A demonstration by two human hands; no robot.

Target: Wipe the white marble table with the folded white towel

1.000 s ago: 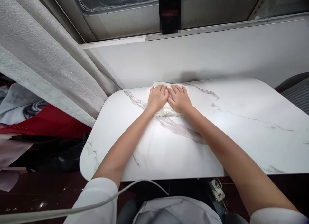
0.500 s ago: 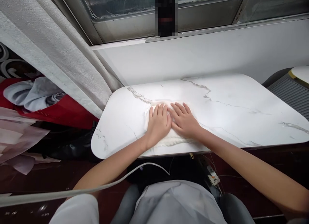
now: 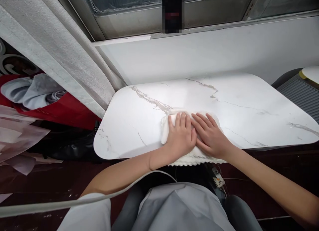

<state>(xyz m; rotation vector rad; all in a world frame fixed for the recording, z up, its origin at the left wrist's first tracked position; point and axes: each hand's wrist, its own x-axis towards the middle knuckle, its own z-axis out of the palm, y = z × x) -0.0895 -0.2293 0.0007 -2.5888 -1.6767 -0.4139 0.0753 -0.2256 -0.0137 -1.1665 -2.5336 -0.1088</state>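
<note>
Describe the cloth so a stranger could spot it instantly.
Find the white, grey-veined table below the window. At its near edge lies the cloth, under the left hand and right hand. Its creamy, wavy edge distinguishes it from the smooth table.

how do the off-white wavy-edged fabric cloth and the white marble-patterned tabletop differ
The off-white wavy-edged fabric cloth is much smaller than the white marble-patterned tabletop. The cloth's edge is scalloped; the tabletop's outline is smooth with rounded corners. The cloth looks plain and rumpled under the left hand and right hand, while the tabletop is flat with grey-brown veins. Both are whitish.
</note>
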